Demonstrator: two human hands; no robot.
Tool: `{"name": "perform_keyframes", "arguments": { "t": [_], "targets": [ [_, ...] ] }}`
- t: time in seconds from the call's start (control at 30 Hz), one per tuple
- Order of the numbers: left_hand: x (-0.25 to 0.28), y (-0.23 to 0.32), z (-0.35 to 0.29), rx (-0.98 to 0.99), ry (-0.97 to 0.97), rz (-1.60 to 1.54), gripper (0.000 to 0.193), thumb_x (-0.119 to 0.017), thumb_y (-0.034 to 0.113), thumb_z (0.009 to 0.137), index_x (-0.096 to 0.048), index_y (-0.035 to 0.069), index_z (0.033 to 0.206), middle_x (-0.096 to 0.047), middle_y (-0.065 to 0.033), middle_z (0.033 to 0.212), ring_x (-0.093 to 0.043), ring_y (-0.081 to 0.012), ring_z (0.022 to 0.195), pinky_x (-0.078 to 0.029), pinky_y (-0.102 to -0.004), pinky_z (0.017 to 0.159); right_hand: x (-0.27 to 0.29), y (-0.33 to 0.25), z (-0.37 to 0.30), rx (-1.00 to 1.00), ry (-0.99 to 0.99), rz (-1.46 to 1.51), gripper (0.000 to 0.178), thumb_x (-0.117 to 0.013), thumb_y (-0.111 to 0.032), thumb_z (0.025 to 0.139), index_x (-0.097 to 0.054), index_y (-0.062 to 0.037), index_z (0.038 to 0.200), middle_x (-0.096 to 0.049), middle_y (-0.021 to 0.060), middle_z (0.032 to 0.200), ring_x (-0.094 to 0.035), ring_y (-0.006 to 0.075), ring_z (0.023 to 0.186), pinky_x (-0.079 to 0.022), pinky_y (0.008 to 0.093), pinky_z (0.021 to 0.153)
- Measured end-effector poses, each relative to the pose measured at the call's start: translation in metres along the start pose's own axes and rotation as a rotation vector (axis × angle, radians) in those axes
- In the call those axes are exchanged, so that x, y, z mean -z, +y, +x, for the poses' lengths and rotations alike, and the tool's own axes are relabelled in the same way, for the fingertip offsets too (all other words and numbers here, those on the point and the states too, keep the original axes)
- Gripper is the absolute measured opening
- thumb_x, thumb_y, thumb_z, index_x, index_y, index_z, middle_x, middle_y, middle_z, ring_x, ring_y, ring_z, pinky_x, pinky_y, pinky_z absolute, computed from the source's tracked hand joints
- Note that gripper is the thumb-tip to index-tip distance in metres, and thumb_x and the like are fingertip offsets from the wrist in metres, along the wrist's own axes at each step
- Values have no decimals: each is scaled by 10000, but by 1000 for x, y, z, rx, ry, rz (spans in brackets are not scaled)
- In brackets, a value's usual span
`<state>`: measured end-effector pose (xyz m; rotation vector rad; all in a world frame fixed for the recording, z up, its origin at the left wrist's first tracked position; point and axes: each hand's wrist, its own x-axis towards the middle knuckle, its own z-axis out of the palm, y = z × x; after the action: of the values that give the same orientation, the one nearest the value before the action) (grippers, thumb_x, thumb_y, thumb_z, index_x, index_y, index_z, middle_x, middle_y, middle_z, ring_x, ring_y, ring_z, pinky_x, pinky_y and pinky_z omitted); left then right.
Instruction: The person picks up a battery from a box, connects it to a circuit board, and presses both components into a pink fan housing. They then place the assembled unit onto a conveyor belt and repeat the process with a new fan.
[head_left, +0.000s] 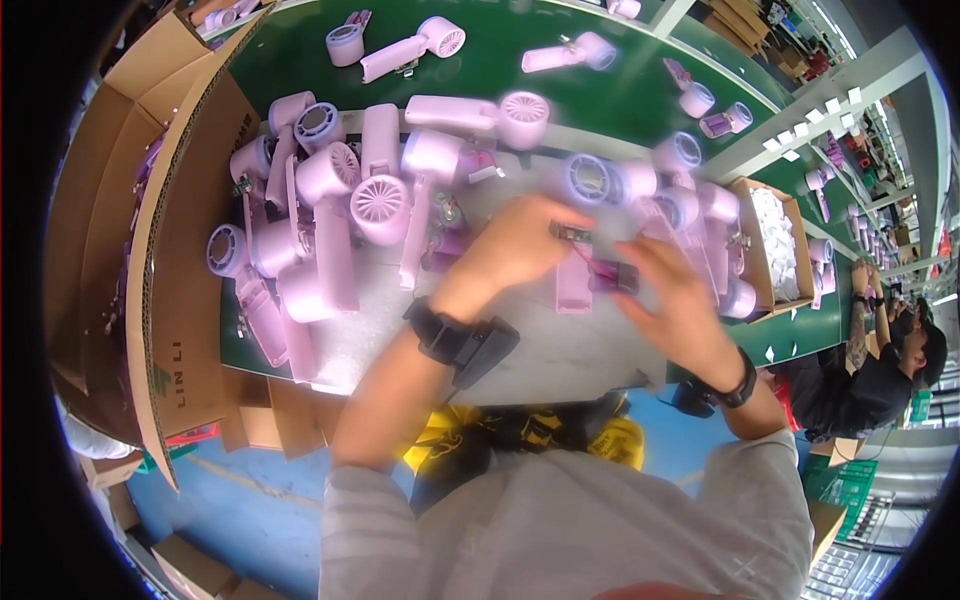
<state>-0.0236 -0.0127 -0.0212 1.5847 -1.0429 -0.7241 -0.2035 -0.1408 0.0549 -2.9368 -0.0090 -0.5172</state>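
My left hand (522,243) is closed, its fingertips pinching a small circuit board (572,234) over the middle of the work surface. Thin red wires run from the board toward a dark purple battery (614,277). That battery sits between the thumb and fingers of my right hand (672,296), which is blurred by motion. Under both hands is a pink handheld-fan handle (573,287). Just beyond them stands a fan head with a lilac ring (587,179), also blurred. A pink fan with a round grille (381,208) lies left of my left hand.
Several pink fans and shells crowd the pale mat (385,340) on both sides. More lie on the green belt (490,68) beyond. A large cardboard box (190,250) stands left; a small carton (800,292) of white pieces stands right. A co-worker (865,385) sits far right.
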Motion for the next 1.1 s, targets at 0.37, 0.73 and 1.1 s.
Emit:
{"name": "perform_keyframes", "arguments": {
  "t": [0.37,0.73,1.1],
  "targets": [
    [-1,1,0,-28,-43,8,358,-713,59,775,-707,83,1132,-712,-108,934,-612,-135,763,-492,-290,734,-7,25,-5,-638,-462,962,460,-705,-8,809,-565,-16,1246,-629,105,1099,-665,170,816,-532,297,757],
    [-1,9,-2,-185,-17,175,334,-703,57,756,-703,28,1089,-696,-194,928,-673,-280,751,-517,-343,708,7,17,-11,-589,-537,1389,775,-719,18,754,-361,-61,1437,-533,85,1220,-593,207,1032,-487,342,911],
    [-2,8,-7,-244,-9,238,296,-662,45,809,-680,9,1103,-672,-229,978,-663,-376,841,-521,-401,741,9,25,4,-233,-536,762,870,-838,-48,649,-414,-75,1409,-490,78,1305,-490,205,1209,-421,372,1015]
  ]
}}
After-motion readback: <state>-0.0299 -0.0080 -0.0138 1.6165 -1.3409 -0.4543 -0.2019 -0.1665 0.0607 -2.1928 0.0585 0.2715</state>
